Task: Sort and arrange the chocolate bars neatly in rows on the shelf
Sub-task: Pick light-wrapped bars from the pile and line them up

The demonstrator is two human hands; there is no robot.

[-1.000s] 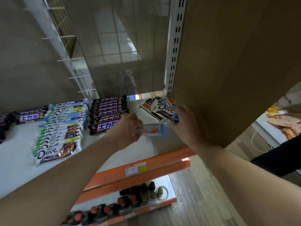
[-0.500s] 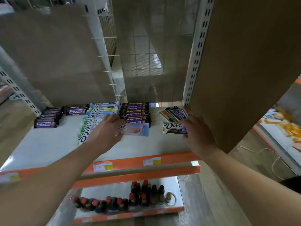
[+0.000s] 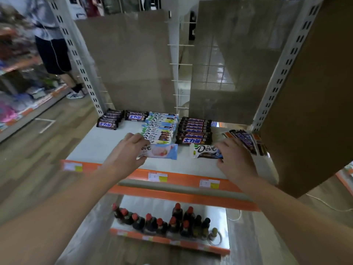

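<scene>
My left hand (image 3: 128,152) pinches a light blue Dove bar (image 3: 162,151) just above the white shelf (image 3: 99,148), in front of a row of white Dove bars (image 3: 159,127). My right hand (image 3: 236,159) holds the right end of a dark Dove bar (image 3: 205,150) that lies on the shelf. Behind it stands a row of dark Snickers bars (image 3: 193,131). A loose pile of mixed bars (image 3: 246,139) lies at the shelf's right end. More Snickers bars (image 3: 109,120) sit at the back left.
An orange price rail (image 3: 172,177) runs along the shelf's front edge. A lower shelf holds several dark bottles (image 3: 162,220). A brown panel (image 3: 309,92) closes off the right side. Another person (image 3: 55,54) stands in the aisle at the left.
My view has tilted up and drawn back. The right hand took the dark Dove bar off the right pile and set it before the Snickers row. The left hand moved the blue bar left.
</scene>
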